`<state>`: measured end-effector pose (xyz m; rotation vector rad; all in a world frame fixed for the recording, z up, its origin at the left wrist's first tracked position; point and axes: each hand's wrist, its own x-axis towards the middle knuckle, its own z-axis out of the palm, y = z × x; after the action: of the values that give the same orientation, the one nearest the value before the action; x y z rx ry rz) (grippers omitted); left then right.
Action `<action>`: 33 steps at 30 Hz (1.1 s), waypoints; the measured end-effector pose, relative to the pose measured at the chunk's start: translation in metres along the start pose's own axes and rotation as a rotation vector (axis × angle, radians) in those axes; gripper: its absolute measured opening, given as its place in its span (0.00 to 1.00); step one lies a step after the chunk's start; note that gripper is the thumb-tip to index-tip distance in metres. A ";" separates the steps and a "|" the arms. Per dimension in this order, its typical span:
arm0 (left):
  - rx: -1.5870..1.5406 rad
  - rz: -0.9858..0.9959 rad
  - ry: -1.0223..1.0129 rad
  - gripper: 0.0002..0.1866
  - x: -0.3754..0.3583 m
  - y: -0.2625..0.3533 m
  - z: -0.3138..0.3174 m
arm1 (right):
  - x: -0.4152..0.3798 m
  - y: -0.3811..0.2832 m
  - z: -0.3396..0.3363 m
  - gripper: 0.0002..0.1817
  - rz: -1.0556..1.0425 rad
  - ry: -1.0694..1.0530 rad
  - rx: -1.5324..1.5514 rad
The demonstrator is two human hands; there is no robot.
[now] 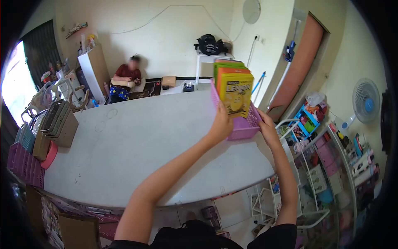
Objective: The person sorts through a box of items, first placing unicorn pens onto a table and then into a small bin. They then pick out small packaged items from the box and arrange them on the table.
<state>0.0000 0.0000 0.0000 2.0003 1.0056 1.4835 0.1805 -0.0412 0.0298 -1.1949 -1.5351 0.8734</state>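
Note:
A pink perforated plastic basket (pixel 242 133) rests near the right end of the white table. Upright in it stand flat packets, with a yellow one marked "LEMON" (pixel 237 93) in front. Behind that one show an orange packet (pixel 233 71) and a green packet (pixel 217 65). My left hand (pixel 222 124) is closed at the lower left edge of the lemon packet, its thumb up against the front. The fingertips of that hand are partly hidden. My right hand (pixel 268 129) grips the right rim of the basket.
The long white table (pixel 137 145) has stacked baskets (pixel 60 122) and a pink round container (pixel 50 155) at its left end. A person (pixel 126 79) sits beyond it. White racks (pixel 306 178) and a fan (pixel 366 101) stand at the right.

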 end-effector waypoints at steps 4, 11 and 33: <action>-0.092 -0.019 -0.045 0.34 0.001 0.002 -0.015 | -0.002 0.006 0.020 0.27 -0.051 0.189 -0.093; 0.026 -0.141 -0.144 0.33 -0.011 0.035 -0.035 | 0.012 0.018 -0.016 0.25 -0.062 -0.012 0.053; 1.704 -0.591 0.222 0.15 -0.504 0.263 -0.586 | -0.235 -0.231 0.434 0.20 -0.842 -0.752 -0.040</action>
<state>-0.5573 -0.5929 0.0659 1.8310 3.2489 0.2859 -0.2870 -0.3191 0.0636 -0.1167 -2.3869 0.7185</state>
